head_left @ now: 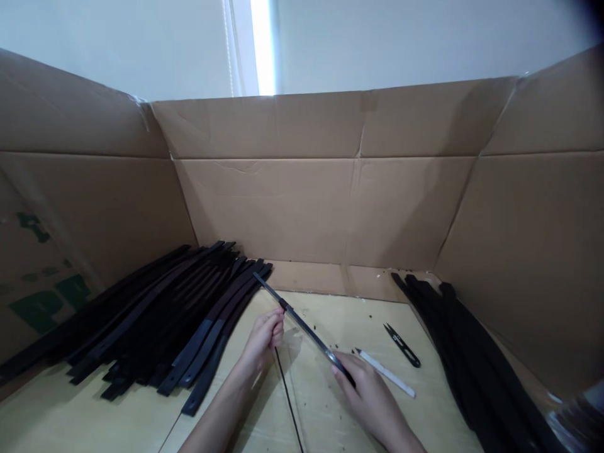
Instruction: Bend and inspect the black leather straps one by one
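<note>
My right hand (370,396) is closed round the near end of a long, thin dark strip (309,333), which slants up and away to the left. A small band of black cord is wound around the strip past its middle. Close beside that winding, my left hand (265,336) pinches the black cord (289,396), whose tail hangs down to the bottom edge of the view. Right of my right hand lie a slim white pen-like tool (387,373) and a pair of black thread snips (401,345).
A heap of dark curved strips (155,314) covers the left side. More black strips (465,352) lie along the right. Cardboard walls (268,207) enclose the pale tabletop (325,402), with small dark crumbs scattered on it. Something clear and shiny (580,418) stands at the lower right corner.
</note>
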Motion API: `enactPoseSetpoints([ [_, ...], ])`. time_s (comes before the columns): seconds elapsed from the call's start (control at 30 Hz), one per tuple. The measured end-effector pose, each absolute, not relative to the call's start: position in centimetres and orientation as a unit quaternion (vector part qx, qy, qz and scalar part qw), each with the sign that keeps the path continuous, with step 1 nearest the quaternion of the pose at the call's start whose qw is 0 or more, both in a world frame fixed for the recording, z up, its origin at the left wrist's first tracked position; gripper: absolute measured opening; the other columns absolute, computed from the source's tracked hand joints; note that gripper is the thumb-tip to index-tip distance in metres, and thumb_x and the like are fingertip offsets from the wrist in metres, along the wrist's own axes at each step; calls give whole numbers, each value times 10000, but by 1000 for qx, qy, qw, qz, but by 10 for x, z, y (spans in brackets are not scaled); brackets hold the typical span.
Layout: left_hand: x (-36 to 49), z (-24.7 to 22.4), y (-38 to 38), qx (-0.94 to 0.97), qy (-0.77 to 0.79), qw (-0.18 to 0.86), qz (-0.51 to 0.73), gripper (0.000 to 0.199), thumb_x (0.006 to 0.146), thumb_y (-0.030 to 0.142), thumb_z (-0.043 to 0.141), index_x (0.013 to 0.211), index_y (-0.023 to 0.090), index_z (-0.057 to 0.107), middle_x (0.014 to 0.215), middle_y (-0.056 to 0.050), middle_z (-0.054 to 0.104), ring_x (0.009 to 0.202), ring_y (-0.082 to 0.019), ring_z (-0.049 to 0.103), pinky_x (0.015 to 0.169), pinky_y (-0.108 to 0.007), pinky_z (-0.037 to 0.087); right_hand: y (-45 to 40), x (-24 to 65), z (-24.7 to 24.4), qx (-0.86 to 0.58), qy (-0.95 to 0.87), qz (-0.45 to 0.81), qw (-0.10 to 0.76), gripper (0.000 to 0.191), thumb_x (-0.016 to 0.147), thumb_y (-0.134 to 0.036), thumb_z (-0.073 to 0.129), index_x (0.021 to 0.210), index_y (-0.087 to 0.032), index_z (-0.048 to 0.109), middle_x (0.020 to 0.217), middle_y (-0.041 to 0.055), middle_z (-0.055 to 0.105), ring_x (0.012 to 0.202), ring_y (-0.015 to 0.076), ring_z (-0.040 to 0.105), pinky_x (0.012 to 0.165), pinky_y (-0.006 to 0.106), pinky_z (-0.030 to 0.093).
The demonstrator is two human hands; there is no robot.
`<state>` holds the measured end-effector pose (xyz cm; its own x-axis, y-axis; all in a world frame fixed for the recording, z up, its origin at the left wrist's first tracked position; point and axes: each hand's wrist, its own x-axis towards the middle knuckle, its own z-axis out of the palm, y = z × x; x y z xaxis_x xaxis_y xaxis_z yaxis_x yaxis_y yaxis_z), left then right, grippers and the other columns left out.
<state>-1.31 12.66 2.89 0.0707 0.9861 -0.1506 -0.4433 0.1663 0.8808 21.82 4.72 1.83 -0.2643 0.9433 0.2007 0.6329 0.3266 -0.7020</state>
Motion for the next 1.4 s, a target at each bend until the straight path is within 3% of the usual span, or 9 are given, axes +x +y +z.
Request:
enactPoseSetpoints([
  [0.4,-13,24,129,308,416,626,583,246,572,224,707,679,161,494,464,126,243,375,-17,171,388,-184,94,44,215,27,-477,-755,306,330,352,950,-349,414,1140,-218,680,1082,98,708,1005,263,652,859,337,493],
  [0.5,-11,25,128,306,415,619,592,248,565,219,708,671,164,490,457,128,237,373,-16,166,392,-188,77,45,215,25,-454,-734,364,351,377,950,-425,411,1032,-207,707,953,83,717,943,274,653,799,343,509],
  [0.57,-11,27,127,311,416,614,594,256,572,217,718,678,166,491,455,127,237,375,-18,165,397,-192,75,47,215,19,-455,-707,407,358,393,934,-482,431,925,-199,703,796,56,685,777,241,653,657,303,513],
  [0.7,-10,31,125,317,417,612,592,263,592,220,728,707,169,497,447,121,256,380,-24,169,403,-199,85,50,214,2,-468,-645,493,348,404,893,-552,478,783,-184,603,541,-38,461,399,107,436,373,207,314],
  [0.8,-11,31,125,314,413,622,587,277,592,217,738,740,166,510,441,126,260,377,-22,161,402,-198,87,51,213,-3,-463,-629,516,353,405,881,-565,497,737,-188,529,516,-71,357,366,78,371,353,191,262],
  [0.97,-14,29,126,313,393,636,585,319,594,215,767,788,160,521,445,124,289,376,-20,178,399,-190,91,51,214,-2,-451,-611,541,361,437,882,-582,495,688,-191,471,466,-79,373,346,63,364,339,176,256],
  [1.07,-15,29,127,318,379,647,580,352,593,233,789,815,160,526,448,126,299,379,-20,172,402,-187,93,51,216,-2,-422,-568,608,360,454,872,-609,493,759,-172,533,455,-72,438,317,63,388,314,170,261],
  [1.2,-16,30,126,349,364,641,578,347,615,269,805,803,149,539,463,121,301,397,-18,166,409,-187,95,51,218,-4,-380,-476,712,350,522,811,-620,580,1026,-144,590,553,-53,542,302,63,442,277,160,283],
  [1.4,-20,35,124,430,330,630,557,322,680,336,779,841,106,621,461,105,297,415,-22,165,418,-197,84,48,221,-3,-320,-403,787,341,469,828,-540,612,1053,-129,614,559,-47,554,255,40,398,237,145,264],
])
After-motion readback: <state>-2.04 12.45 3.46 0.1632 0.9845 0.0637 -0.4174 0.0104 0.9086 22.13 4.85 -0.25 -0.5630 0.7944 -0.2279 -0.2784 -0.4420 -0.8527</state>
